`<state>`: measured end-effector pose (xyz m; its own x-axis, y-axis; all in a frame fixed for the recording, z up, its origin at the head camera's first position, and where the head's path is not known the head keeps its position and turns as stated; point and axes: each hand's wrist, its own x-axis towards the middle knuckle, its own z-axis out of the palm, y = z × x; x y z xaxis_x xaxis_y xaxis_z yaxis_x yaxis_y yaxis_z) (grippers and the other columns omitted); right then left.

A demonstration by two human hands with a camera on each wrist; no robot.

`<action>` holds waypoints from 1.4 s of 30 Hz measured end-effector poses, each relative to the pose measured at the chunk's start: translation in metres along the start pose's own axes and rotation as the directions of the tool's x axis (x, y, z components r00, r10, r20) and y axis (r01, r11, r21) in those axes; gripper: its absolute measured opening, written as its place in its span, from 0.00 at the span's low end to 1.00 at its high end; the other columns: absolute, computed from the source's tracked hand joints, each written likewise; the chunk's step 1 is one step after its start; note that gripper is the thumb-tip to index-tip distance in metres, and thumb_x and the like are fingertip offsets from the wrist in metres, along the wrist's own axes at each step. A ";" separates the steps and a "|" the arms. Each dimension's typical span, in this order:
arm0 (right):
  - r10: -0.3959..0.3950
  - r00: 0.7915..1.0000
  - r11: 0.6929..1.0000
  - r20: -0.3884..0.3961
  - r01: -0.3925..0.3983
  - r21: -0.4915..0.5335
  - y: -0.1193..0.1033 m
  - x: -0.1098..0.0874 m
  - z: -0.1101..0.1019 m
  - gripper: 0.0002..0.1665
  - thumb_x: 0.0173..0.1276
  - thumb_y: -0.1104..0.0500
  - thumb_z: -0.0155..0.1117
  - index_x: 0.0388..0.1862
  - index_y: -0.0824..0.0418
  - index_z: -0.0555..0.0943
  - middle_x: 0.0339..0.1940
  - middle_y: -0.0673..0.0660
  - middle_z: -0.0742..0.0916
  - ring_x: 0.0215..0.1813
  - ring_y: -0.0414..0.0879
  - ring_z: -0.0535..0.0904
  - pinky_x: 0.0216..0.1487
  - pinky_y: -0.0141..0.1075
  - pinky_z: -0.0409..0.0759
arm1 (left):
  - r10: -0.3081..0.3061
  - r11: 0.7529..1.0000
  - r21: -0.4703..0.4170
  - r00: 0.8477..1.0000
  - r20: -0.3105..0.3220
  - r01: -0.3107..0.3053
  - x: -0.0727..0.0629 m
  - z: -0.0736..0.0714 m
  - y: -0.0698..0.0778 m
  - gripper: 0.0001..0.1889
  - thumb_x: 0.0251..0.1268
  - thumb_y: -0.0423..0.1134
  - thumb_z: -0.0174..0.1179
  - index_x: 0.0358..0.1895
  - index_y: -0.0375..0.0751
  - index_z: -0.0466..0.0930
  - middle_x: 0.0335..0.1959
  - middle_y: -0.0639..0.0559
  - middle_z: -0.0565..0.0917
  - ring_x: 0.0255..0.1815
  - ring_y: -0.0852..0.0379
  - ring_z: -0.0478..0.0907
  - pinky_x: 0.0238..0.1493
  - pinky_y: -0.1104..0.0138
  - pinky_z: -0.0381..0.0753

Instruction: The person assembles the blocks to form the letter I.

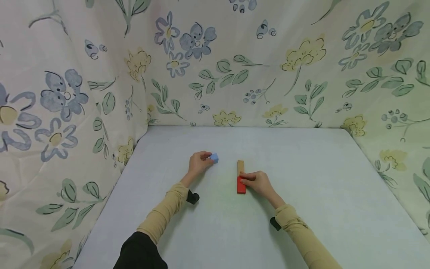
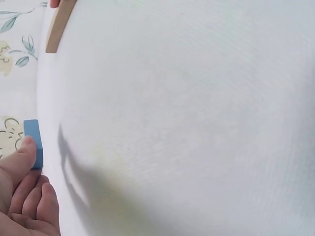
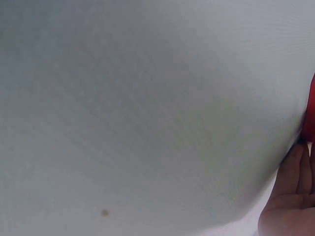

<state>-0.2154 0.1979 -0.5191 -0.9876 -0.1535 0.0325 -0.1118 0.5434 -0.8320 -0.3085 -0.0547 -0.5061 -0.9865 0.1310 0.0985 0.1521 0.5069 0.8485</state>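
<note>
My left hand [image 1: 198,163] pinches a small blue block [image 1: 214,158] between thumb and fingers, left of the middle of the table. In the left wrist view the thumb lies across the face of the blue block [image 2: 32,129]. To the right, my right hand [image 1: 260,183] grips a red rectangular block [image 1: 241,189] from its right side, near its far end. A wood-coloured block [image 1: 240,165] extends away from the red one, end to end in line with it. Only an edge of the red block [image 3: 310,118] shows in the right wrist view, beside the fingers.
Both hands work over a white-covered table [image 1: 302,160]. A floral curtain [image 1: 215,67] hangs along its far edge and at the sides. Each wrist bears a small black device, one on the left [image 1: 193,197] and one on the right [image 1: 275,223].
</note>
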 end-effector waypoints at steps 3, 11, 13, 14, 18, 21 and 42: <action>0.002 1.000 1.000 0.000 -0.002 0.004 0.000 0.000 -0.001 0.18 0.59 0.60 0.69 0.50 0.61 0.84 0.54 0.59 0.84 0.58 0.53 0.79 0.56 0.45 0.79 | 0.018 1.000 -0.016 1.000 -0.007 -0.018 0.003 -0.003 0.005 0.15 0.55 0.32 0.67 0.47 0.35 0.84 0.49 0.42 0.85 0.53 0.47 0.81 0.55 0.58 0.80; -0.004 1.000 1.000 -0.002 0.004 -0.004 0.002 0.001 -0.001 0.18 0.60 0.60 0.69 0.49 0.61 0.84 0.53 0.59 0.85 0.58 0.54 0.79 0.56 0.45 0.79 | 0.068 0.997 -0.042 0.997 -0.028 -0.069 0.011 -0.008 0.013 0.15 0.56 0.34 0.67 0.48 0.35 0.83 0.49 0.42 0.85 0.53 0.48 0.81 0.55 0.61 0.80; -0.003 1.000 1.000 -0.004 0.003 -0.002 0.002 0.001 -0.001 0.18 0.59 0.60 0.69 0.49 0.61 0.84 0.53 0.59 0.85 0.58 0.53 0.79 0.57 0.45 0.79 | 0.079 0.996 -0.046 0.996 -0.030 -0.080 0.012 -0.009 0.017 0.15 0.56 0.34 0.67 0.48 0.35 0.83 0.49 0.42 0.85 0.54 0.48 0.81 0.55 0.62 0.80; -0.004 1.000 1.000 -0.004 0.004 -0.003 0.003 0.001 -0.001 0.18 0.59 0.60 0.69 0.49 0.61 0.84 0.53 0.59 0.85 0.58 0.53 0.80 0.56 0.45 0.79 | 0.085 0.995 -0.049 0.996 -0.029 -0.086 0.012 -0.009 0.020 0.15 0.56 0.34 0.67 0.48 0.35 0.83 0.50 0.42 0.85 0.54 0.48 0.81 0.56 0.62 0.80; -0.006 1.000 1.000 -0.006 0.006 -0.008 0.003 0.001 -0.001 0.18 0.59 0.60 0.69 0.49 0.61 0.84 0.52 0.59 0.85 0.58 0.54 0.80 0.56 0.45 0.79 | 0.098 0.992 -0.072 0.995 -0.019 -0.099 0.014 -0.008 0.030 0.16 0.56 0.32 0.66 0.49 0.34 0.83 0.50 0.41 0.84 0.55 0.47 0.80 0.56 0.62 0.79; -0.005 1.000 1.000 -0.006 0.004 -0.015 0.003 0.001 -0.001 0.18 0.59 0.60 0.69 0.49 0.62 0.84 0.52 0.59 0.85 0.57 0.54 0.80 0.56 0.45 0.79 | 0.103 0.990 -0.091 0.995 -0.011 -0.104 0.016 -0.005 0.036 0.16 0.56 0.31 0.66 0.49 0.33 0.83 0.50 0.40 0.84 0.55 0.46 0.80 0.56 0.62 0.79; 0.004 1.000 1.000 -0.004 -0.004 -0.011 0.004 0.004 0.001 0.18 0.59 0.59 0.69 0.49 0.61 0.84 0.51 0.58 0.85 0.56 0.52 0.81 0.54 0.43 0.81 | 0.136 0.986 -0.097 0.991 0.016 -0.133 0.026 0.041 0.059 0.16 0.57 0.30 0.65 0.50 0.35 0.83 0.51 0.43 0.84 0.55 0.49 0.81 0.56 0.64 0.79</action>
<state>-0.2194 0.1991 -0.5231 -0.9885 -0.1477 0.0318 -0.1092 0.5527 -0.8262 -0.3226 0.0137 -0.4748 -0.9556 0.2122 0.2044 0.2757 0.3995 0.8743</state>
